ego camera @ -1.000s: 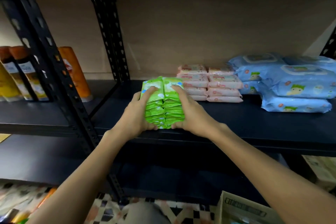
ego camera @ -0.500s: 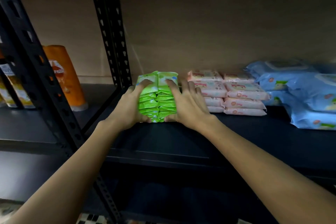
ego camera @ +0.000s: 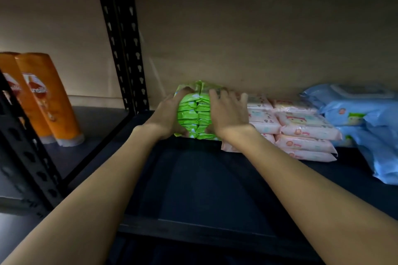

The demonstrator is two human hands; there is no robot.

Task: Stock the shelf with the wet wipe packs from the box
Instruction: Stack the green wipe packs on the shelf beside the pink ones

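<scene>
Green wet wipe packs (ego camera: pixel 197 114), two stacks, clasped between left hand (ego camera: pixel 167 117), right hand (ego camera: pixel 228 117); two orange bottles (ego camera: pixel 46 97).

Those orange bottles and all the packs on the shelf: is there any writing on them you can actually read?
"unsilk": part of a brand name on the nearer orange bottle, its start cut off by the label's edge.
Orange bottle behind it: a few letters show, too cut off to read.
Green packs, pink packs, blue packs: only cartoon pictures and blurred print, nothing readable.
</scene>
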